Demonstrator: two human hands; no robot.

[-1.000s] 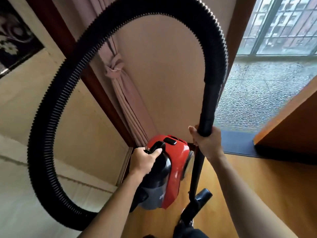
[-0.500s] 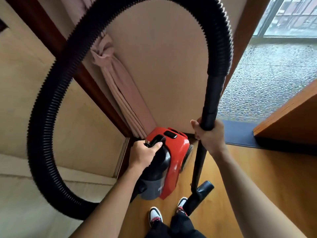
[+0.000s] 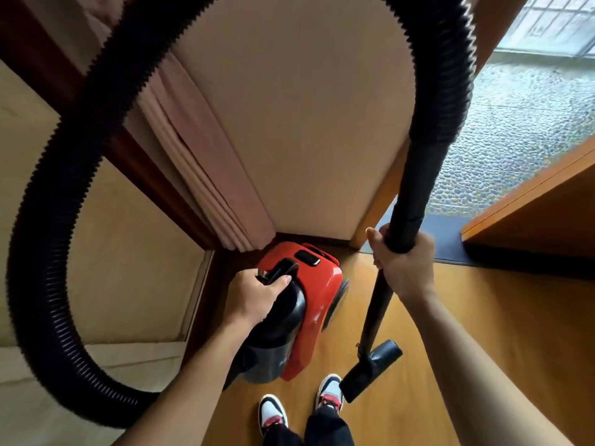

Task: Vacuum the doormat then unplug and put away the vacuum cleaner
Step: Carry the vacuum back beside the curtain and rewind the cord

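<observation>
A red and black canister vacuum cleaner (image 3: 317, 291) hangs low over the wooden floor near the wall corner. My left hand (image 3: 254, 296) is closed around its black carry handle. My right hand (image 3: 402, 263) grips the black wand (image 3: 415, 188) upright, just below the hose cuff. The wand's floor nozzle (image 3: 372, 370) hangs close to the floor by my right shoe. The ribbed black hose (image 3: 42, 252) loops wide to the left and over the top of the view. A dark doormat (image 3: 447, 235) lies at the doorway behind my right hand.
A pink curtain (image 3: 206, 175) hangs in the corner beside a beige wall panel (image 3: 289, 107). A wooden cabinet (image 3: 544, 214) juts in at right. A pebbled balcony floor (image 3: 515, 130) lies beyond the doorway. My two shoes (image 3: 299, 403) stand on the wood floor.
The vacuum body has come down and closer to the wall corner. My view has tipped downward, so my shoes and the whole nozzle now show. Both hands keep their grips.
</observation>
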